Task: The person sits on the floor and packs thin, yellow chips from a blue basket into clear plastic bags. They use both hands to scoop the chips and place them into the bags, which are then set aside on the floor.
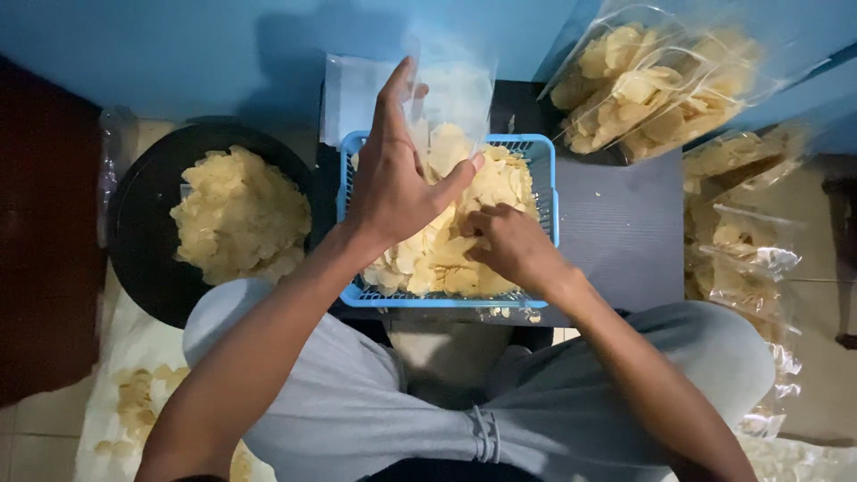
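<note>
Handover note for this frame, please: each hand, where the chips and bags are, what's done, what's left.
Left hand: raised over the blue basket, holding a clear plastic bag upright by its edge.
Right hand: down in the basket, fingers closed on pale chips.
Black bowl on the person's left holds another heap of chips.
Done: filled clear bags lie at the upper right, with more stacked down the right side.
Left: the held bag looks nearly empty; the basket and bowl are both well stocked. Loose chips lie on the floor sheet at lower left.
</note>
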